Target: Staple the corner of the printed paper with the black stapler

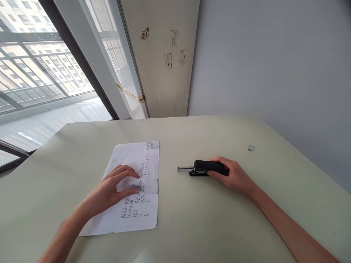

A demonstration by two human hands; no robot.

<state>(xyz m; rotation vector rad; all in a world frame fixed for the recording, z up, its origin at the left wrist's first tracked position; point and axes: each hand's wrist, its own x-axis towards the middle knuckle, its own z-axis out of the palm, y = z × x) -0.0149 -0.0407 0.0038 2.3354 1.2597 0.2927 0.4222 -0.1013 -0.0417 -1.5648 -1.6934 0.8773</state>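
My left hand (113, 186) rests over a printed sheet of paper (138, 215), thumb and fingers apart. Between them, close to the thumb tip, lies a small grey strip of staples (135, 187). My right hand (237, 177) is wrapped round the rear of a black stapler (204, 166), which lies on the table with its front pointing left. A metal staple tray (185, 169) sticks out from the stapler's front end. Part of the stapler's back is hidden by my fingers.
The pale table (175, 244) has angled far corners. Another small grey piece (251, 147) lies at the far right. Behind the table stand a grey wall (268, 65), a stained cream panel (164, 84) and, at the left, a window (35, 65).
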